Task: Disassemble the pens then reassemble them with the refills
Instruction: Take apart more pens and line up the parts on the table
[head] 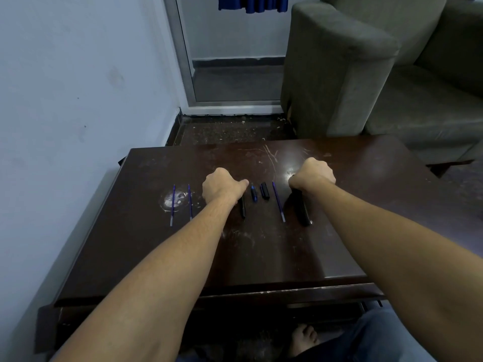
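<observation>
On the dark table (339,244) my left hand (222,185) is curled over a slim black pen barrel (243,207); my right hand (312,173) is fisted on a thicker black pen (302,210). Thin blue refills (173,207) lie left; small black parts (264,190) between

dark brown bench (261,252) with pale scuffs, blue refills (172,205) at about 9 o'clock, black pen bodies (302,207), grey-green sofa (339,74), blue cloth (252,3) up at 12.
</observation>
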